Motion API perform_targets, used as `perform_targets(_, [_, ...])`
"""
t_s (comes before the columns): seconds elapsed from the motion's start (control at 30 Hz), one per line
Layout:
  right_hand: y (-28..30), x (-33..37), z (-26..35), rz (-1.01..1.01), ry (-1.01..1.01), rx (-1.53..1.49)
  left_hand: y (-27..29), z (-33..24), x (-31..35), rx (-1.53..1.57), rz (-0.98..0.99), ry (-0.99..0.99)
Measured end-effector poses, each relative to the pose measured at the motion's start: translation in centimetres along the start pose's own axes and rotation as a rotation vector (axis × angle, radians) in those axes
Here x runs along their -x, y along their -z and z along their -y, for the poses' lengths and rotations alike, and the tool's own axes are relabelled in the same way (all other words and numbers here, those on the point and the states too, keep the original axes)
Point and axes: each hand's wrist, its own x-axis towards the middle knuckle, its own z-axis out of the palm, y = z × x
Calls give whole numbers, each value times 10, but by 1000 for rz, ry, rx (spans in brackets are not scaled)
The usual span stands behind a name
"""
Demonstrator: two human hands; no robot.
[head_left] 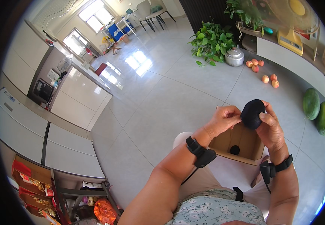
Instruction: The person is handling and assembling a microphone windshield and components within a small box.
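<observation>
A black, rounded, matte bundle (252,114), perhaps of cloth, is held up in front of me. My right hand (271,129) grips it from the right, the thumb on its near face and the fingers behind. With fingertips pinched together, my left hand (223,120) holds its left edge. Below sits an open cardboard box (255,162), partly covered by my hands. On the bottom of the box lies a smaller-looking black round thing (234,150), its kind unclear. Both wrists wear black strapped devices.
To the right, two long green melons (311,104) lie on the tiled floor. Several peaches (265,79) rest farther off, near a metal kettle (234,57) and a leafy plant (214,43). Beside them runs a low cabinet (293,62). Packed red boxes (35,185) stand at lower left.
</observation>
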Motion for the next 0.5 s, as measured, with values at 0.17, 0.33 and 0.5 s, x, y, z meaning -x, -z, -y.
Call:
perform_targets(0.17, [2,-3,-1,-103,130,-34,-3,7,0,-80,43,-16])
perform_targets(0.33, [13,-7,-5,-231,205,-26,-7,-1,2,-131,125,-42])
perform_targets(0.5, [19,-11,-8,-338,264,88,-7,3,3,-232,199,-221])
